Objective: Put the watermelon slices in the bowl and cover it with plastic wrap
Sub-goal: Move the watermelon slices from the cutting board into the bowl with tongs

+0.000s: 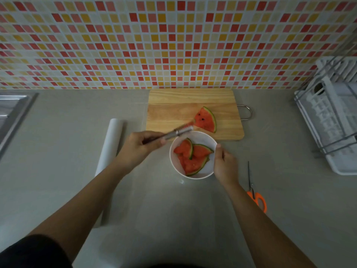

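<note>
Hands (143, 145) blur tongs (178, 132) above bowl (193, 176).

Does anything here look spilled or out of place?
Nothing looks spilled. One watermelon slice still lies on the cutting board while the others sit in the white bowl. The scissors lie on the counter, to the right.
</note>
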`<move>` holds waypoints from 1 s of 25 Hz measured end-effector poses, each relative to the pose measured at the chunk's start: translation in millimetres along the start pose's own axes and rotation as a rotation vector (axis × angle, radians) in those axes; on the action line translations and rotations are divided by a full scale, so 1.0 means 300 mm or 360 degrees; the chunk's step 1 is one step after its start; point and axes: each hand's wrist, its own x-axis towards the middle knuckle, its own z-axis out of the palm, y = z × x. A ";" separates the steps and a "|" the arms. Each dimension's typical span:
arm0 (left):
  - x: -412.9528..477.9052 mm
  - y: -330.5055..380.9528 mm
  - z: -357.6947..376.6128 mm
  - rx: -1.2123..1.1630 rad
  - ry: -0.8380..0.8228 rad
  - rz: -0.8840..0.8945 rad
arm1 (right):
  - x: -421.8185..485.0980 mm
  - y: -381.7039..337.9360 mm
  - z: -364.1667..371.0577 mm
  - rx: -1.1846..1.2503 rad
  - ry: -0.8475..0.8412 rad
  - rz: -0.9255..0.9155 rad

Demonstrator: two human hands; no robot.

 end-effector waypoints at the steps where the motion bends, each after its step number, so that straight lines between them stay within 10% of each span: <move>1: -0.051 0.000 -0.012 0.0271 -0.0107 0.0222 | 0.002 -0.002 -0.001 -0.0001 -0.0001 -0.0001; 8: -0.118 -0.015 -0.022 0.1050 -0.0293 0.0970 | 0.002 -0.008 -0.005 -0.0045 -0.0020 0.0012; 21: -0.084 -0.026 -0.011 0.0882 -0.0128 0.0760 | -0.003 -0.015 -0.010 -0.0053 -0.0054 0.0005; 25: 0.119 0.017 -0.011 0.0597 0.0074 -0.0044 | 0.005 -0.019 -0.019 -0.0067 -0.0082 -0.0002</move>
